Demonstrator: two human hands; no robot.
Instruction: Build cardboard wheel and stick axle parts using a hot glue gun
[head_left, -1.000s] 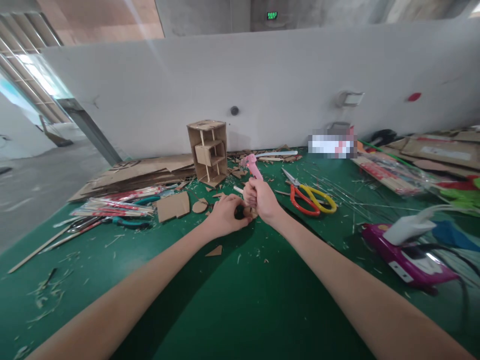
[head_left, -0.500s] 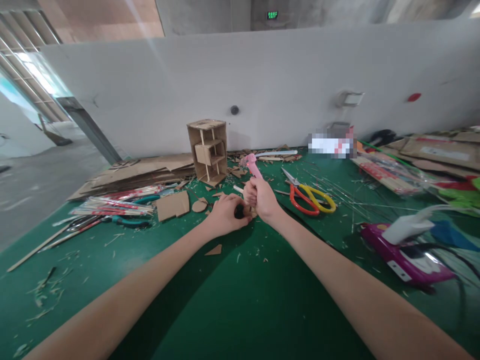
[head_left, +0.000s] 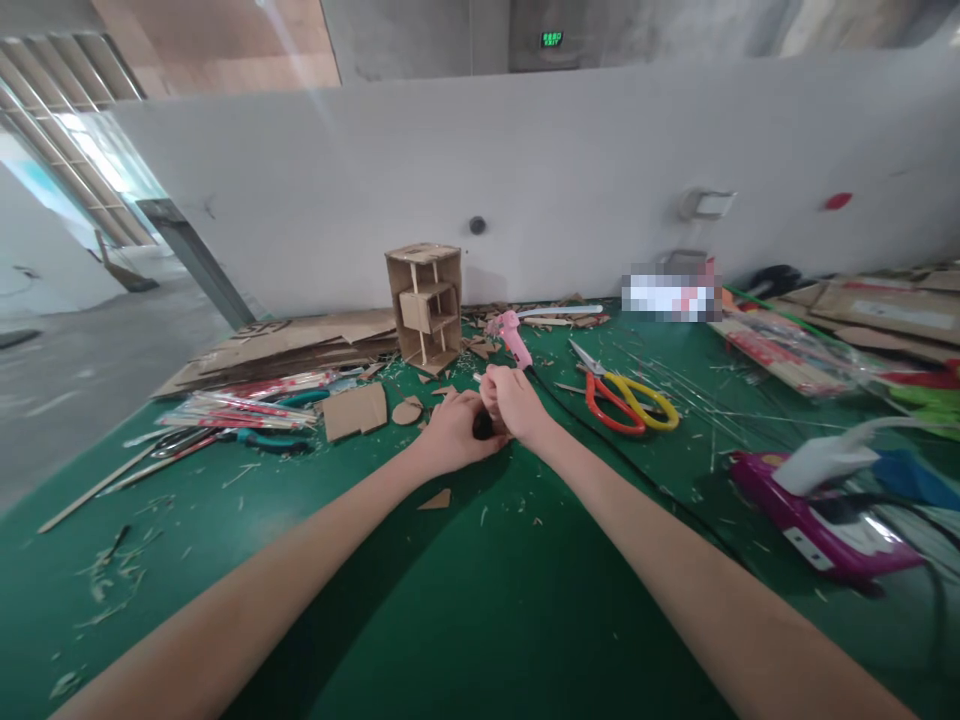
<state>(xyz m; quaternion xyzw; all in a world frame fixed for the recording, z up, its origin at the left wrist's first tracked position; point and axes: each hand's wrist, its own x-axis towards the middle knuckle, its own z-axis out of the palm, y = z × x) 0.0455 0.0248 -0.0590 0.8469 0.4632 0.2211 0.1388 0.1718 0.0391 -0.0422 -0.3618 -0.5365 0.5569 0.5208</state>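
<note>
My left hand (head_left: 455, 432) is curled on the green table around a small dark object (head_left: 482, 426), mostly covered by its fingers. My right hand (head_left: 517, 405) is closed close against it, its fingertips meeting the left ones. What the right fingers pinch is hidden. A short pale stick end (head_left: 478, 378) pokes out beyond the hands. Just past my right hand stands a pink hot glue gun (head_left: 515, 340), out of my grasp, with a clear glue stick in its back. Left of my hands lie a cardboard disc (head_left: 407, 410) and a cut cardboard piece (head_left: 355, 411).
A small cardboard shelf tower (head_left: 425, 305) stands at the back. Orange-and-yellow-handled scissors (head_left: 630, 400) lie to the right, with a purple power strip (head_left: 817, 520) nearer. Packaged sticks and teal-handled pliers (head_left: 270, 440) are at left. Cardboard scraps and a black cord lie about.
My right hand has let go of the glue gun, which now stands on the table behind it. That hand has come in against my left hand. The view has shifted slightly.
</note>
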